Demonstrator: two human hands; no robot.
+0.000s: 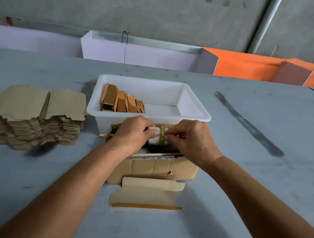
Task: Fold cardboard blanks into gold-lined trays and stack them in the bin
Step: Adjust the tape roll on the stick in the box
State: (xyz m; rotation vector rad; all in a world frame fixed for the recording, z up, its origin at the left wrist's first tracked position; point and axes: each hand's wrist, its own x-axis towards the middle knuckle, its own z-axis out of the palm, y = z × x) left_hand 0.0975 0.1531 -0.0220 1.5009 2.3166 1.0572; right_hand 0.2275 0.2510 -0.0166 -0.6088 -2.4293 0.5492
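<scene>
left hand (133, 133) grips a white roll (154, 137) over the cardboard box (155, 167); right hand (191, 140) pinches its yellowish tape band (161, 132).

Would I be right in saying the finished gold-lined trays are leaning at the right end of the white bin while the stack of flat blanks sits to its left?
Not quite: the head view shows the gold-lined trays leaning at the left end of the white bin. The stack of flat blanks is indeed left of it.

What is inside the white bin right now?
The white bin holds a row of folded gold-lined trays at its left end; the right part of the floor shows bare. Its near wall hides the nearest floor strip.
</scene>
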